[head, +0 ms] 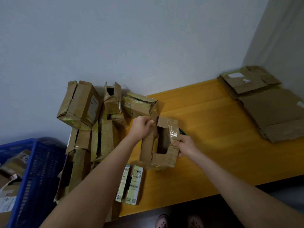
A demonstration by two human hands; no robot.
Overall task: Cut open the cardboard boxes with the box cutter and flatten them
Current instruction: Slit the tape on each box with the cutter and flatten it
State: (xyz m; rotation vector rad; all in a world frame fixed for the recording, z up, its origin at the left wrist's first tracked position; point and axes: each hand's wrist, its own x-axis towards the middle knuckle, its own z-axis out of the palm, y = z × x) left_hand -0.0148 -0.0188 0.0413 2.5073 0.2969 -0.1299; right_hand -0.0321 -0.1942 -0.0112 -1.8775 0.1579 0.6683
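Observation:
A small opened cardboard box with tape on it is held above the yellow table, its hollow inside facing me. My left hand grips its top left flap. My right hand grips its right side near the taped flap. A green-handled object, perhaps the box cutter, peeks out on the table just behind the box, mostly hidden. A pile of several taped cardboard boxes stands on the table's left end against the wall.
Flattened cardboard sheets lie stacked at the table's far right by the corner. A small labelled box lies near the front edge. A blue plastic crate with more boxes stands at the left. Shoes show below.

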